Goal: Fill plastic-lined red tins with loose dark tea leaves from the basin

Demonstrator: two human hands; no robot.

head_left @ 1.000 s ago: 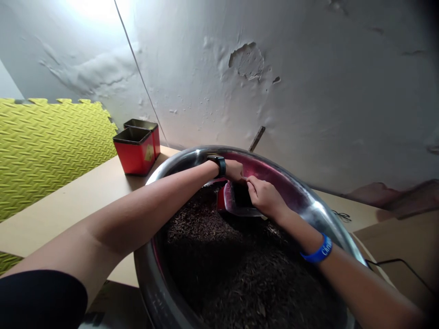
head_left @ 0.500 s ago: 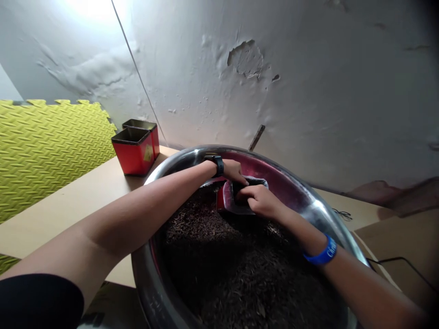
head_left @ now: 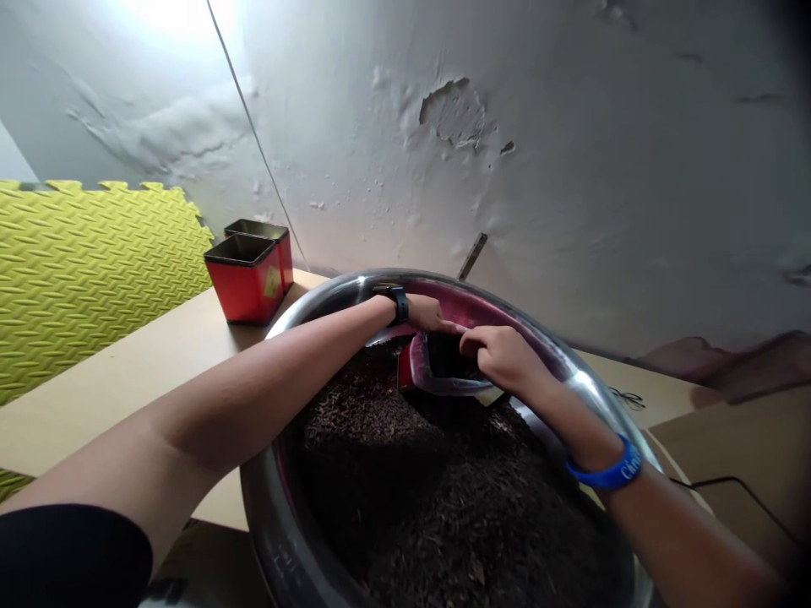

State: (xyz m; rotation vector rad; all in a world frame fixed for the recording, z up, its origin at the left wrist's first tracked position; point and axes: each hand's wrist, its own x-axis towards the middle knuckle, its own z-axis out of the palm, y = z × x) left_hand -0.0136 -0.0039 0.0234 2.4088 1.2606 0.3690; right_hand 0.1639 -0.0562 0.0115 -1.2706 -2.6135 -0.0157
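A red square pot (head_left: 405,371) with a pale, translucent plastic liner (head_left: 420,368) folded over its rim sits on dark, loose soil (head_left: 443,507) in a large metal basin (head_left: 279,523). Dark soil also shows inside the liner. My left hand (head_left: 424,312), a dark watch at its wrist, is at the pot's far rim, its index finger stretched along the liner's edge and its other fingers curled. At the far right corner my right hand (head_left: 503,355) has its fingers curled on the liner's edge, almost touching the left fingertip. Its fingertips are partly hidden.
Two more red pots (head_left: 244,283) with dark rims stand on the wooden table (head_left: 127,363) left of the basin. A peeling wall (head_left: 355,169) rises close behind. Yellow foam matting (head_left: 82,279) lies at the left, and a black cable (head_left: 735,480) runs at the right.
My right hand has come up out of the pot's opening and moved right to the far right corner of the rim. The left index finger now points along the far edge.
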